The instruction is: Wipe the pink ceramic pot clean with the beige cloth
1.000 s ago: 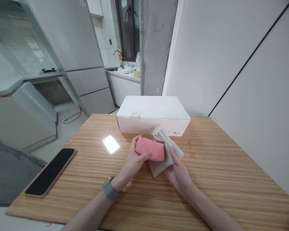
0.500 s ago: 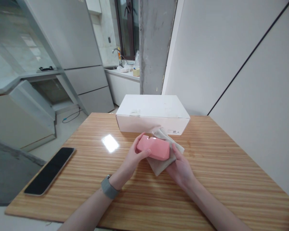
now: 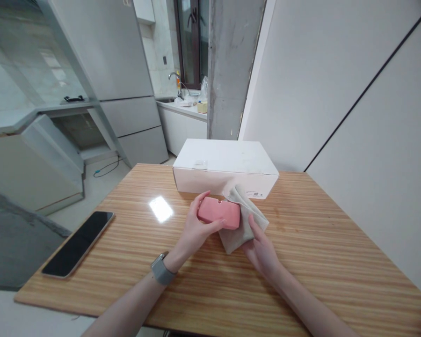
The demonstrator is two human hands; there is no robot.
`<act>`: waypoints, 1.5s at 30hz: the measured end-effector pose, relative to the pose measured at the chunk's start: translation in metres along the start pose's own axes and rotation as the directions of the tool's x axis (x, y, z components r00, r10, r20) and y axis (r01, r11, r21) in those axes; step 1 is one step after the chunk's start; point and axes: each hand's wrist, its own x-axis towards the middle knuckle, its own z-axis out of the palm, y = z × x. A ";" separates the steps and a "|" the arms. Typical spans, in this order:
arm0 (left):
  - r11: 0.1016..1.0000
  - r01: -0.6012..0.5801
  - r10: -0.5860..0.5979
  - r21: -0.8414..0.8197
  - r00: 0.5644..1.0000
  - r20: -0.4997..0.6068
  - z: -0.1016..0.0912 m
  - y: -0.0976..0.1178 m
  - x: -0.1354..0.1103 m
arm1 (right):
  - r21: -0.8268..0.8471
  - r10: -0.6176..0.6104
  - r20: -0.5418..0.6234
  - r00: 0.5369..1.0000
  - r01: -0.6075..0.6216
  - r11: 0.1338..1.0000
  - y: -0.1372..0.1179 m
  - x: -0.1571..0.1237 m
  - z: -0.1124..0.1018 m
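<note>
A small pink box with a notch in its top edge (image 3: 219,211) is held up over the table by my left hand (image 3: 198,224), thumb across its near face and fingers behind its left end. My right hand (image 3: 261,245) pinches a grey-beige cloth (image 3: 244,220), thumb on top and the other fingers hidden beneath. The folded cloth lies behind and under the right end of the pink box. Whether the cloth touches the box's far side is hidden.
A white cardboard box (image 3: 228,157) stands at the table's far edge, just beyond my hands. A phone (image 3: 79,244) lies face up at the left edge of the wooden table (image 3: 323,252). A wall (image 3: 382,154) borders the right side.
The pink box has shifted slightly left and turned, drawing back from my right thumb, so more of the cloth shows. The whole view has swung a little to the left.
</note>
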 end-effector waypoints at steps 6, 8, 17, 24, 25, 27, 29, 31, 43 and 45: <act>0.997 0.002 0.005 -0.077 0.996 0.089 -0.003 -0.007 0.003 | 0.004 -0.029 -0.051 0.998 0.029 1.000 -0.003 0.002 -0.001; 0.979 0.052 -0.028 -0.197 0.992 0.120 -0.002 -0.005 0.004 | 0.021 -0.024 -0.054 0.998 0.025 0.999 -0.006 0.004 -0.001; 0.931 0.152 -0.104 -0.331 0.982 0.156 0.005 0.004 -0.004 | 0.013 0.006 0.070 0.998 -0.007 1.000 -0.014 0.002 0.005; 0.948 0.118 -0.064 -0.296 0.980 0.186 0.007 0.003 -0.007 | -0.012 -0.032 0.102 0.994 0.034 0.999 -0.015 0.000 0.007; 0.955 0.108 -0.063 -0.277 0.984 0.164 0.007 0.004 -0.007 | -0.017 -0.032 0.098 0.995 0.033 0.999 -0.015 -0.001 0.007; 0.969 0.084 -0.058 -0.232 0.991 0.118 0.007 0.006 -0.006 | -0.024 -0.029 0.089 0.996 0.031 0.999 -0.013 -0.001 0.006; 0.984 0.054 -0.042 -0.172 0.996 0.075 0.006 0.006 -0.005 | -0.026 -0.036 0.072 0.997 0.037 0.999 -0.009 -0.001 0.004; 0.993 0.032 -0.029 -0.116 0.999 0.028 0.005 0.005 -0.003 | -0.035 -0.045 0.040 0.998 0.046 0.998 -0.003 -0.001 -0.001; 0.861 0.276 -0.185 -0.427 0.952 0.244 -0.004 0.006 0.003 | -0.026 -0.096 -0.102 0.990 0.094 0.995 -0.004 0.006 -0.005; 0.881 0.244 -0.158 -0.406 0.959 0.233 -0.003 0.006 0.001 | -0.014 -0.087 -0.077 0.993 0.086 0.996 -0.008 0.006 -0.002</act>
